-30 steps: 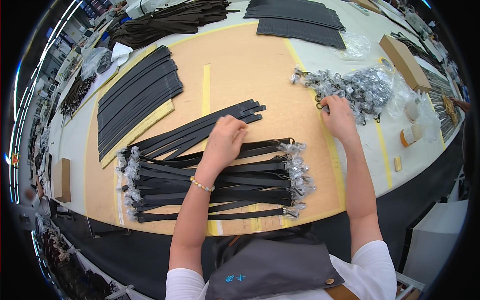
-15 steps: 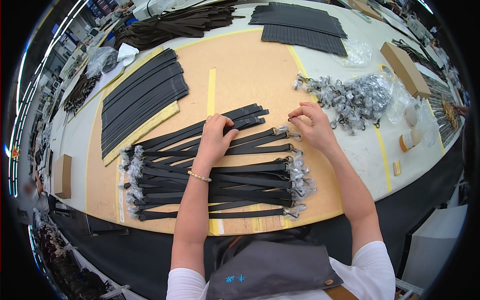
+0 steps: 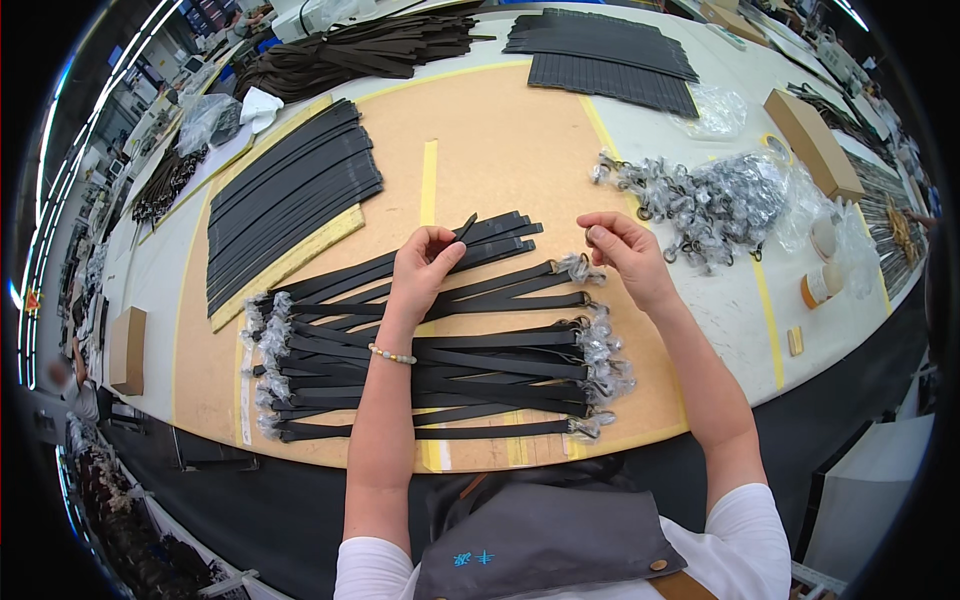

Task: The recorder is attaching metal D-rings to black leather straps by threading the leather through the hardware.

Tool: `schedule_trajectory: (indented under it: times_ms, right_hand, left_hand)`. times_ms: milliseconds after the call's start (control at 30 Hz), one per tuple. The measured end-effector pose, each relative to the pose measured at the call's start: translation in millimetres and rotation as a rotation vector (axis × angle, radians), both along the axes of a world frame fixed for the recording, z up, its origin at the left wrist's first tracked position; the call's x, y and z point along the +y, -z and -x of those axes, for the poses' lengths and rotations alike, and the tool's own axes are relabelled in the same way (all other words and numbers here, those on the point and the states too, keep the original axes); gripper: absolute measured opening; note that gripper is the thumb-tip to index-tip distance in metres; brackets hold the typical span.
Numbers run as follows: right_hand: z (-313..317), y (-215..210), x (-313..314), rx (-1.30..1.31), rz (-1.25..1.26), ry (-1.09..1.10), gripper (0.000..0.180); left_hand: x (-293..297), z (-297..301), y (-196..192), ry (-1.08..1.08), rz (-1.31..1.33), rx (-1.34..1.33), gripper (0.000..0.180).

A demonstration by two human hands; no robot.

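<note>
My left hand point(image 3: 424, 272) is pinched on a black strap point(image 3: 470, 226), whose free end sticks up past the thumb and forefinger. That hand is over a row of black straps point(image 3: 500, 363) laid side by side, many with plastic-wrapped metal clasps point(image 3: 604, 365) at their ends. Farther right, my right hand point(image 3: 632, 262) is closed, thumb against fingers, on a small dark metal piece point(image 3: 594, 236); it looks like the ring of a clasp, and the rest is hidden by the hand. A few plain strap ends point(image 3: 520, 229) lie between the hands.
A heap of plastic-wrapped clasps point(image 3: 710, 195) lies right of my right hand. Stacks of flat black straps rest at the left point(image 3: 290, 190) and far right point(image 3: 605, 60). Beyond are brown straps point(image 3: 370, 55), a cardboard box point(image 3: 815, 145) and a tape roll point(image 3: 820, 286).
The strap in my left hand has been raised, so its end now stands up above the fingers. My right hand has tilted slightly, and less of the metal piece shows.
</note>
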State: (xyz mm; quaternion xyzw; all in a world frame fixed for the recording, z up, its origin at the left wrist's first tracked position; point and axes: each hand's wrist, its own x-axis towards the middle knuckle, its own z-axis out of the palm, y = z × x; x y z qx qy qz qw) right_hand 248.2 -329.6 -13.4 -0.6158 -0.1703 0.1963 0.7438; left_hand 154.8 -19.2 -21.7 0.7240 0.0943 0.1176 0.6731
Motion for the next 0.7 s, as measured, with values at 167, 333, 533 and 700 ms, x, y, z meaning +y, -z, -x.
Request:
schedule_trajectory:
  times_ms: [167, 333, 533, 700]
  right_hand:
    - [19.8, -17.0, 14.5, -0.429, 0.283, -0.074, 0.02]
    - [-0.4, -13.4, -7.1, -0.695, 0.618, 0.083, 0.015]
    - [20.4, -27.5, 2.3, 0.044, -0.148, -0.094, 0.011]
    - [52.7, -30.7, 20.2, 0.105, -0.376, -0.266, 0.012]
  left_hand:
    - [3.4, 3.5, -6.7, 0.052, -0.123, 0.013, 0.021]
    - [-5.2, 12.5, -40.7, 0.094, -0.218, -0.092, 0.023]
    - [-52.2, 33.5, -71.8, 0.274, -0.223, -0.159, 0.023]
    - [-66.2, 37.1, -66.8, 0.322, -0.195, -0.141, 0.023]
